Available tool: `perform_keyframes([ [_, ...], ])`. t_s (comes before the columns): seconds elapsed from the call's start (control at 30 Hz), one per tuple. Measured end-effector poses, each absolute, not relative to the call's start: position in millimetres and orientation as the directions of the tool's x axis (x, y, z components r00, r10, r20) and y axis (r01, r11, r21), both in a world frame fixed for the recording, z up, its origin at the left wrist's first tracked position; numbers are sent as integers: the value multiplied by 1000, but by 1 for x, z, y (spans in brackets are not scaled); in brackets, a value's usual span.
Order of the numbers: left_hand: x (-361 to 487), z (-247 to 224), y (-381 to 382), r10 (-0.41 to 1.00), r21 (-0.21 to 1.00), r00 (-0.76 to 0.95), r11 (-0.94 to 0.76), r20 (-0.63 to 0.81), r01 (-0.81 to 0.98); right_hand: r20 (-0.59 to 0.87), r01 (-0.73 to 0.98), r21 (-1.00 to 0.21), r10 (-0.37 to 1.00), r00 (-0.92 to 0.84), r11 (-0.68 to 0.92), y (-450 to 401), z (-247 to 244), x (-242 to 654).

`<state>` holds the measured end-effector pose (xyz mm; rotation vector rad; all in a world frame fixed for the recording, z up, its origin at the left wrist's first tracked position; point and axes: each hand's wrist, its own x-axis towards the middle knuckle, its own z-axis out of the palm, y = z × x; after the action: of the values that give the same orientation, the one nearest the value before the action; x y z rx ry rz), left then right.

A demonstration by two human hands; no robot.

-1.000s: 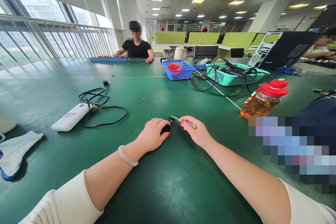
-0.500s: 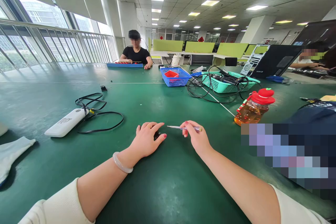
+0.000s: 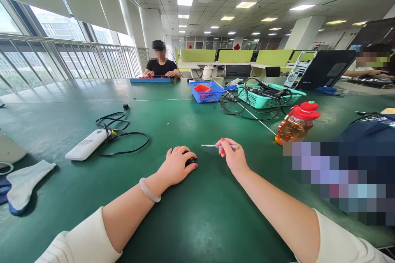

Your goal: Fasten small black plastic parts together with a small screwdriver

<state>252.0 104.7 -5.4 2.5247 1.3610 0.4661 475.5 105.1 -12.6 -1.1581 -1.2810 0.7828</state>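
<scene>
My left hand [image 3: 177, 166], a pale bangle on its wrist, curls over a black computer mouse [image 3: 191, 160] on the green table. Most of the mouse is hidden under the palm and fingers. To the right, my right hand [image 3: 233, 154] is closed around the clear handle of a thin screwdriver [image 3: 212, 146]. Its metal shaft points left toward the mouse, with a gap between the tip and my left hand.
A white power bank [image 3: 88, 144] with a looped black cable lies left. An amber drink bottle [image 3: 296, 125] stands right. Farther back sit a blue basket [image 3: 206, 98], a teal basket [image 3: 261, 102] with cables, and a person [image 3: 160, 68] across the table.
My left hand has drawn its fingers down closer over the mouse. The screwdriver stays in my right hand, now slightly farther right. The whole view has shifted a little.
</scene>
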Motion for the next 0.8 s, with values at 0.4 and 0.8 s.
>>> perform_keyframes([
  [0.4,142,2,25,886,294,451,-460,102,838,271,147,-956,955,120,253,102,-10,474],
  [0.8,-22,-5,5,943,336,105,-214,315,917,244,161,-962,961,128,222,103,-11,475],
])
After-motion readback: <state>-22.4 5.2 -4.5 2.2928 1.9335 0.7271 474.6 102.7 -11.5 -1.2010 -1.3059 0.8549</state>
